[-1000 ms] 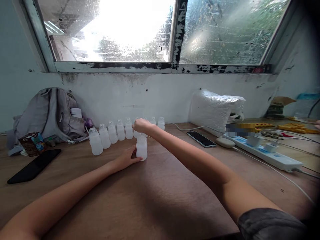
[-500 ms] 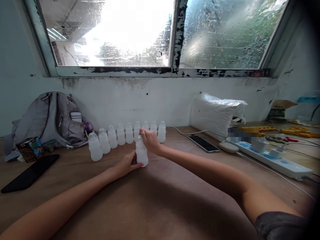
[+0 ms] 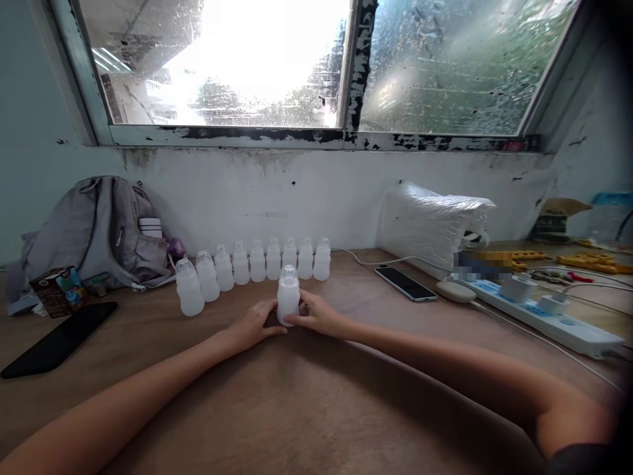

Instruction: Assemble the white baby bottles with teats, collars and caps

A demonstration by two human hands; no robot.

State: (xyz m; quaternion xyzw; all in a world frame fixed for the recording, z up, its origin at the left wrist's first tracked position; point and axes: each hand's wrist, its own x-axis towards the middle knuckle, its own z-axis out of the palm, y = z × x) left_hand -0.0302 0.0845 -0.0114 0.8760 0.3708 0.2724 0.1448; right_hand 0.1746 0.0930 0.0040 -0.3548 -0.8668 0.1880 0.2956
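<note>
A small frosted white baby bottle (image 3: 288, 293) with a clear domed cap stands upright on the wooden table in front of me. My right hand (image 3: 319, 315) grips its lower right side, thumb across the front. On the other side, my left hand (image 3: 254, 323) rests beside the bottle with its thumb stretched out near the base; its fingertips reach the bottle's left edge and are partly hidden. Behind my hands, a curved row of several similar capped bottles (image 3: 257, 262) stands along the wall.
At left are a grey backpack (image 3: 106, 231), a printed carton (image 3: 58, 290) and a black flat device (image 3: 62, 338). To the right lie a phone (image 3: 405, 284), a white power strip (image 3: 568, 323) with cables, and a silvery bag (image 3: 425, 224). A window rises above the wall.
My right hand has come down from the bottle's top to its lower side. The clear cap is now uncovered. My left thumb has moved off the bottle's front, and the bottle has shifted slightly right.
</note>
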